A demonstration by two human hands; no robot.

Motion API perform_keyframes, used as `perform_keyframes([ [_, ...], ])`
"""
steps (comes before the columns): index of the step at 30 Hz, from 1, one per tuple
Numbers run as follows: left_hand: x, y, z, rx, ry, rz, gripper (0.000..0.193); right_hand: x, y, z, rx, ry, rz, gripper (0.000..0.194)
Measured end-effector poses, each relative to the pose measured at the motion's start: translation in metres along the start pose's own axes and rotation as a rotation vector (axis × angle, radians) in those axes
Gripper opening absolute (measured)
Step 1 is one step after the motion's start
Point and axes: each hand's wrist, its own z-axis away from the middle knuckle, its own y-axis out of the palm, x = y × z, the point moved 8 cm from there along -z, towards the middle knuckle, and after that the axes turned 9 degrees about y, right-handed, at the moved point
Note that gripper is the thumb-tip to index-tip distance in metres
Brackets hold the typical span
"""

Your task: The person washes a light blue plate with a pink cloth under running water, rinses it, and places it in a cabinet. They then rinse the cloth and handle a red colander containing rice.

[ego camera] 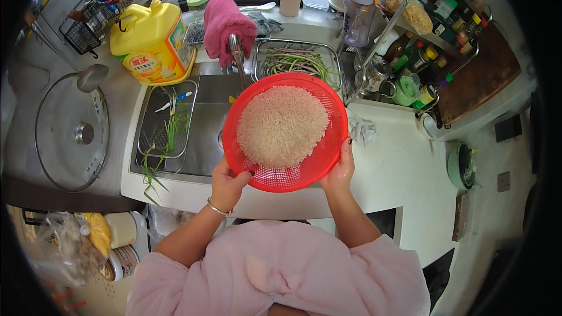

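Note:
A red plastic colander (337, 127) with a heap of rice (282, 126) in it is held up over the right part of the steel sink (208, 123) and its front edge. My left hand (229, 184) grips its lower left rim, the thumb over the edge. On the lower right side my right hand (341, 170) holds the rim. Most of the fingers are hidden beneath the colander. Behind it, long green and purple beans (298, 60) lie in a wire basket. Green scallions (175, 125) hang over another wire basket at the sink's left.
A pink towel (228, 26) covers part of the faucet (236, 48). Left stand a yellow detergent jug (151, 41) and a glass pot lid (72, 153). Right are a metal rack (382, 37) with bottles and a white cloth (362, 130) on the counter (390, 162).

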Motion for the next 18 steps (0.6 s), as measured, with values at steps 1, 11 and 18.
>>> perform_keyframes([
  [1,0.011,-0.003,0.001,0.009,-0.082,-0.014,0.024,-0.006,-0.011,-0.001,-0.046,0.036,0.001,0.041],
  [11,0.045,-0.010,0.010,-0.034,-0.386,-0.067,0.024,-0.034,-0.066,0.004,-0.350,0.181,0.081,0.039],
  [18,0.032,-0.016,0.004,0.050,-0.252,-0.062,0.027,-0.020,-0.035,-0.001,-0.236,0.089,0.049,0.038],
])
